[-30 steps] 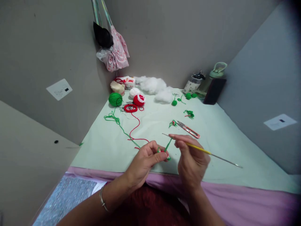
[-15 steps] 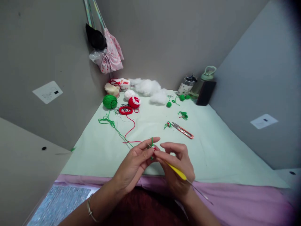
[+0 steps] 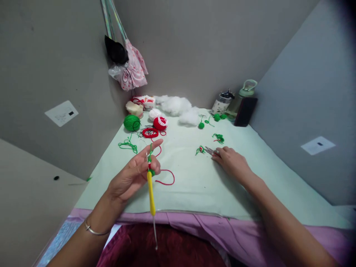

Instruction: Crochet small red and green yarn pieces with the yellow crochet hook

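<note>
My left hand (image 3: 133, 172) pinches a small red, white and green crochet piece (image 3: 150, 167), with green yarn running over the raised forefinger. A crochet hook (image 3: 151, 193) with a yellow grip hangs down from the piece, its metal tail below the table edge. Out to the right, my right hand (image 3: 232, 163) closes over the thread snips (image 3: 211, 151), hiding their handle. Their blades point left at a little green and red yarn piece (image 3: 200, 150) on the cloth. Loose red yarn (image 3: 167, 181) curls beside my left hand.
Behind lie a green yarn ball (image 3: 131, 122), a red and white ball (image 3: 160, 123), and white stuffing (image 3: 176, 106). At the back right stand a pen holder (image 3: 221, 105), a bottle (image 3: 246, 91) and a dark phone-like slab (image 3: 245, 112). Grey partitions enclose the table.
My right hand has let go of the crochet hook and reached right onto the thread snips. My left hand has shifted left with the crochet piece, the hook now hanging from it.
</note>
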Demonstrator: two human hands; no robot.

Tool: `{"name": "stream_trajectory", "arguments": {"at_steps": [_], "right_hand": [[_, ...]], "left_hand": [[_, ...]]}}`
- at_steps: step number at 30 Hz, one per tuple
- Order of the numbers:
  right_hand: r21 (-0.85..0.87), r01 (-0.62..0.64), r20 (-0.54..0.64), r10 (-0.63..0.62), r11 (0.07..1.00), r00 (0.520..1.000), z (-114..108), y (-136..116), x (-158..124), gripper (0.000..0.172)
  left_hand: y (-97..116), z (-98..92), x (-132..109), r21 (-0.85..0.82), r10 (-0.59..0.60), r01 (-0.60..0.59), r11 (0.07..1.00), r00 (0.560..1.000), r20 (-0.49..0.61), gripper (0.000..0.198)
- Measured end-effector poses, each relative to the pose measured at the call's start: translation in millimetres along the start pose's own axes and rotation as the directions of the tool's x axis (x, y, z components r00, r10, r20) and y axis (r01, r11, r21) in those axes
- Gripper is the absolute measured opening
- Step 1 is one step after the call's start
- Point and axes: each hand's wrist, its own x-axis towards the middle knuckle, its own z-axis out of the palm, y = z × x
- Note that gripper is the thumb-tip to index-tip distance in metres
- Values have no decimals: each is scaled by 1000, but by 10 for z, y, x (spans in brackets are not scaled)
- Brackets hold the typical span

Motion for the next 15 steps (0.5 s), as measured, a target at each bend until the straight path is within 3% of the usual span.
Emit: {"name": "stream_trajectory", "arguments": {"at_steps": [6,9,11,13,15], "right_hand": [[141,-34,-11,35,989,999,36,59,49,30],[277,-54,-42,68,959,997,-88,-58,-27,39],[423,-3,-36,20,906,999,-210,-215,-129,46],[762,79,-13,-108,642,994,-339,-418,-250,51],[879,107,-1,-224,465,975,-450,-627,-350,47]], "left_hand": [[26,-111,-35,71,-24,12,997,985,171,74],[23,-115,-28,79,-26,8,997,974,226,76],[14,-96,-24,66,-21,6,998,973,232,76],[3,-60,-26,30,-10,4,1000,978,208,76],[2,-7,-34,-29,16,-11,1000,987,159,76]]}}
